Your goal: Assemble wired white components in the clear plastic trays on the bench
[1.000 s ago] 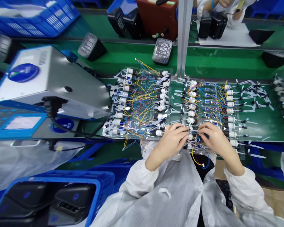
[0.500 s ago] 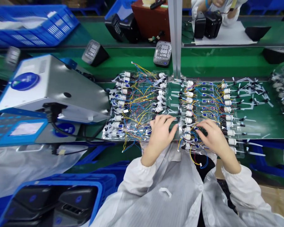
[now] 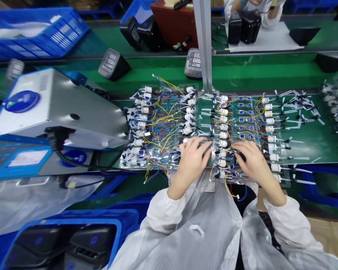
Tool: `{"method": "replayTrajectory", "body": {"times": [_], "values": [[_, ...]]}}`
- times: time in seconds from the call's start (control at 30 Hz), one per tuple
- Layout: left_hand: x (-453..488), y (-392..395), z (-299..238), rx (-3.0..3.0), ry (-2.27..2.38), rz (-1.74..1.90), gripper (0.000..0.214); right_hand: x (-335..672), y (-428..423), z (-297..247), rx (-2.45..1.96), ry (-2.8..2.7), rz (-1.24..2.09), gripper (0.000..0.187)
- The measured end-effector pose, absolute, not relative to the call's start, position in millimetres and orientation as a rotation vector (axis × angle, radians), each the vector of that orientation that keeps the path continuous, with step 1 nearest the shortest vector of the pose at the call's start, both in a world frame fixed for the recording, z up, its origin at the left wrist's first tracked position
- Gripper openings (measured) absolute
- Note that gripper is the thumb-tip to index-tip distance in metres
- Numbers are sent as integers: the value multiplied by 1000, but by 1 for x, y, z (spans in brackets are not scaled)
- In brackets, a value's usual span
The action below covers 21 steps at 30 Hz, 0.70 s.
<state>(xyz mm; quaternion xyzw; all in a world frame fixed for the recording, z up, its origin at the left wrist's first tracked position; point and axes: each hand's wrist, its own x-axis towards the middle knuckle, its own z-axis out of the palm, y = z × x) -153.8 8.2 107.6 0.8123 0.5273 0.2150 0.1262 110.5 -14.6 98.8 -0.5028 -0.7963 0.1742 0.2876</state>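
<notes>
My left hand (image 3: pixel 192 159) hovers at the gap between two clear plastic trays, fingers curved and apart. Its fingertips are nearest the left end of a small white-and-black pump-like cylinder (image 3: pixel 223 143) in the right-hand tray. On the other side of that cylinder is my right hand (image 3: pixel 252 159), thumb and index finger apart near its yellow wires; I see nothing held in it. Similar cylinders (image 3: pixel 268 107) line both sides of the right-hand tray, with blue-marked parts (image 3: pixel 244 120) and coloured wires between. White strips, like cable ties (image 3: pixel 298 141), stick out from them.
The left-hand tray holds more cylinders and tangled wires (image 3: pixel 166 120). A metal-cased machine (image 3: pixel 92 108) stands left. Loose white strips (image 3: pixel 312 108) lie at right. A metal post (image 3: pixel 204 45) rises behind the trays, beside a display unit (image 3: pixel 193 67). Another person's hands show across the bench.
The view has shifted slightly. My right thumb and index finger have drawn slightly away from the cylinder's wires; my left hand stays nearly in place.
</notes>
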Motion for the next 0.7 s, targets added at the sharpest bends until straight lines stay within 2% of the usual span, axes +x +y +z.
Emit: {"method": "replayTrajectory", "body": {"times": [0.13, 0.33, 0.43, 0.6, 0.7], "values": [[-156, 13, 106, 2312, 1690, 621, 34, 109, -14, 96, -1318, -2155, 523, 17], [-151, 22, 108, 2252, 1533, 646, 16, 114, -13, 99, -1317, -2074, 484, 11], [-152, 26, 113, 2105, 1349, 889, 12, 121, -14, 106, -1372, -1972, 418, 10], [-152, 26, 126, 1690, 860, 1564, 3, 138, -14, 117, -1477, -1782, 319, 8], [-153, 14, 141, 1359, 675, 1733, 2, 144, -14, 120, -1520, -1727, 303, 11]]}}
